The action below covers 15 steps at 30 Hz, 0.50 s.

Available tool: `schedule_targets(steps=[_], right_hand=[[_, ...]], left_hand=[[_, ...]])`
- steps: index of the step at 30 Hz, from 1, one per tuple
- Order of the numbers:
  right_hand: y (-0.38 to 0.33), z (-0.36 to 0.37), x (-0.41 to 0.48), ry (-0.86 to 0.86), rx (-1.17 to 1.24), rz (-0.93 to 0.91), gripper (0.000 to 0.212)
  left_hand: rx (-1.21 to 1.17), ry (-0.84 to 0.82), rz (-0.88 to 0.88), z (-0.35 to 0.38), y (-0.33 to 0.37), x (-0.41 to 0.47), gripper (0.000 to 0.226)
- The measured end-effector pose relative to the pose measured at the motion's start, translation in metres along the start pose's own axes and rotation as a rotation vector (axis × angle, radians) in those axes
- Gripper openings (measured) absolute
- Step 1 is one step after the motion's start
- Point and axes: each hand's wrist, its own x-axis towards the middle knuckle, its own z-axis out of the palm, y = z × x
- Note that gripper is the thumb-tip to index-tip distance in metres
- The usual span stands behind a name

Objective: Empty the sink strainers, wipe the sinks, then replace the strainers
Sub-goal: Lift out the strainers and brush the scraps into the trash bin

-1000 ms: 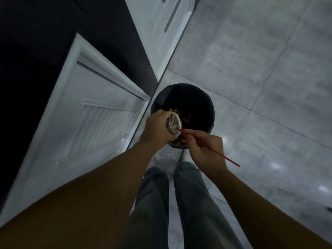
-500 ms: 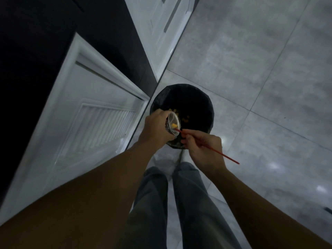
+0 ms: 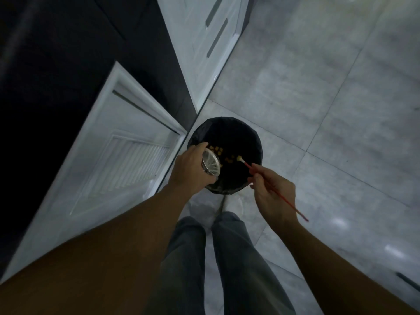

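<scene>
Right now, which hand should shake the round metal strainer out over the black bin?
Left. The left hand grips the round metal sink strainer tilted above the black-lined round bin; the right hand pinches a thin red-handled brush, its tip clear of the strainer.

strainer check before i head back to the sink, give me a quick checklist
1. Sink strainer secure: ok, the left hand grips it round its body.
2. Strainer over the trash bin: ok, it is tilted above the bin's left rim.
3. Food scraps in the bin: ok, yellow bits lie on the black liner.
4. Mesh free of residue: cannot tell, the picture is too dim.
5. Red brush clear of the strainer: ok, the right hand holds it with its tip apart from the strainer, over the bin.
</scene>
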Motion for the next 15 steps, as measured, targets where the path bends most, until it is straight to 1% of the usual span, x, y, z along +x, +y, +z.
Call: schedule_targets(steps=[3,6,10,13,15], right_hand=[[-0.022,-0.018,-0.012,-0.004,-0.079,-0.078,0.033],[-0.051,-0.040,-0.026,-0.005,-0.138,-0.153,0.035],[-0.097,-0.068,-0.049,-0.021,-0.211,-0.325,0.032],[-0.138,-0.085,-0.066,-0.008,-0.250,-0.447,0.028],[-0.169,-0.093,-0.076,0.007,-0.231,-0.514,0.030]], left_hand=[[-0.050,0.047,0.030,-0.018,0.016,-0.021,0.092],[-0.098,0.104,0.019,-0.045,0.040,-0.049,0.085],[-0.087,0.207,0.044,-0.088,0.072,-0.094,0.086],[-0.196,0.240,0.031,-0.126,0.088,-0.133,0.091],[-0.241,0.320,0.045,-0.155,0.094,-0.160,0.091]])
